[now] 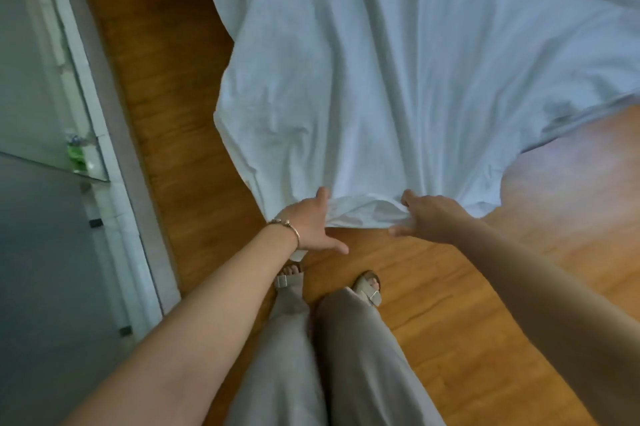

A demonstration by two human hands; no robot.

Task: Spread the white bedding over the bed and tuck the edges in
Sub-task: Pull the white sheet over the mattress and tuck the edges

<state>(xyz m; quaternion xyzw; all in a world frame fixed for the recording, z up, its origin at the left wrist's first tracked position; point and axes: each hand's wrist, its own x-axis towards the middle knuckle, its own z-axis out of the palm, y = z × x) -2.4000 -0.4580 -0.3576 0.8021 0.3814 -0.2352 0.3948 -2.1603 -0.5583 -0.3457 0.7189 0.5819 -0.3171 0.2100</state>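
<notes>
Head view: left hand (pixel 311 226), right hand (pixel 427 217) pinch bedding (pixel 381 79); fingertips hidden.

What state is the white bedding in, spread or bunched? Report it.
Partly spread: the white cotton bedding fans out in long creases, its near edge gathered between the left hand and right hand. Not tucked.
</notes>
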